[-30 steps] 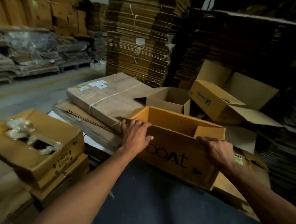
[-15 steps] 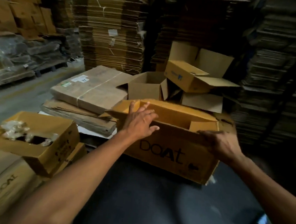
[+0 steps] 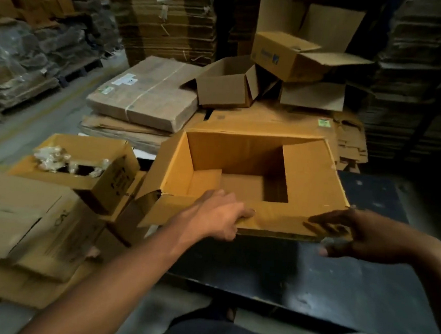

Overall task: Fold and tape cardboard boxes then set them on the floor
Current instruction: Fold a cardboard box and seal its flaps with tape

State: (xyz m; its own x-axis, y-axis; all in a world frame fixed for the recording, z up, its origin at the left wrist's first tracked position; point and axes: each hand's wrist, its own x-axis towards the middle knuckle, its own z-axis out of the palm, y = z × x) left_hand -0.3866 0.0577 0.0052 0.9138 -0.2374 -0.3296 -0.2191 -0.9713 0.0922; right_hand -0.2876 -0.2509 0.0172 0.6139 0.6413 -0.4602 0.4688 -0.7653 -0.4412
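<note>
An open yellow-brown cardboard box (image 3: 310, 173) stands on a black table (image 3: 336, 279), its mouth facing up and its inner flaps partly folded down. My left hand (image 3: 216, 216) grips the box's near flap at the left, thumb underneath. My right hand (image 3: 361, 234) holds the same near flap at the right, fingers on top and thumb below. The right flap lies folded inward over the opening. No tape is in view.
A box holding crumpled plastic (image 3: 78, 167) sits on flat boxes at the left. Behind the table lie a strapped bundle of flat cardboard (image 3: 146, 96) and several open empty boxes (image 3: 227, 86). Tall stacks of flattened cardboard (image 3: 167, 19) line the back.
The view has tipped down over the box, so its inside now shows. Both hands have shifted from the top rim onto the near flap, which now sticks out toward me.
</note>
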